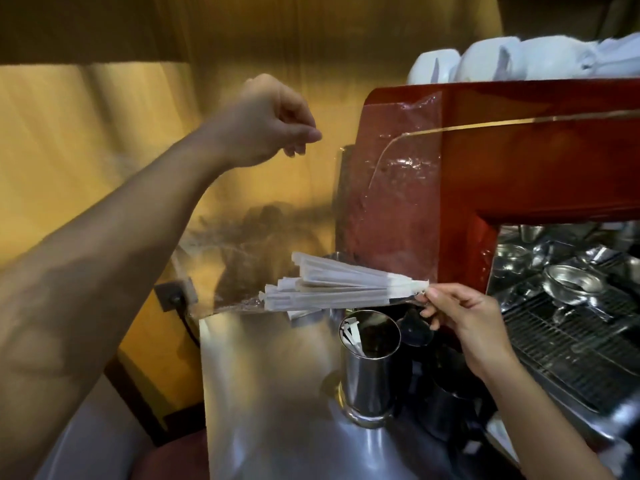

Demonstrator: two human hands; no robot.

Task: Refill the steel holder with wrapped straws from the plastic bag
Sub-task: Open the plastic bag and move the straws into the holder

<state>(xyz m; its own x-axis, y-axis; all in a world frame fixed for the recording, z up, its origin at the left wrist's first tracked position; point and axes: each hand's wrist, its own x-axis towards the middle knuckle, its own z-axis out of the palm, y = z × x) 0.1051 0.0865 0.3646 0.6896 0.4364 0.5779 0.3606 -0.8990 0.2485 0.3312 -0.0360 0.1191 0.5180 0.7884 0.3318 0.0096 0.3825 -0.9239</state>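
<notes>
Head view | right hand (pixel 460 317) fingertips pinched on wrapped straws (pixel 332 289) in plastic bag (pixel 388 202), above steel holder (pixel 369 368) near worktop (pixel 270 393) back edge | left hand (pixel 270 123) raised, fingers curled on bag top.

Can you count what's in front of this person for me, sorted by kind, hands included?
Hands: 2, left hand and right hand
Plastic bag: 1
Bundle of wrapped straws: 1
Steel holder: 1
Red coffee machine: 1
Total: 6
</notes>
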